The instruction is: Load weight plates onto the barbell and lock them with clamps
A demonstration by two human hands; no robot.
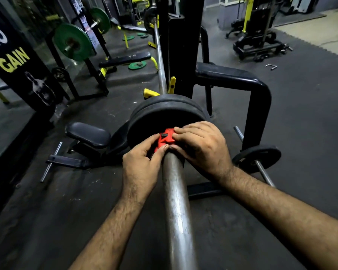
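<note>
The steel barbell sleeve [177,201] runs from the bottom centre away from me. Two black weight plates [164,112] sit on it, pressed together near the rack upright. A red clamp [165,139] is around the sleeve right against the outer plate. My left hand [141,166] grips the clamp from the left, thumb and fingers pinching its lower side. From the right, my right hand [200,147] wraps over the clamp, fingers on its top. Much of the clamp is hidden under my fingers.
A black rack frame [260,106] curves at the right, with a small black plate [257,157] on a storage peg. A padded bench seat [88,134] lies at the left. Green plates [72,41] hang on another bar at the far left.
</note>
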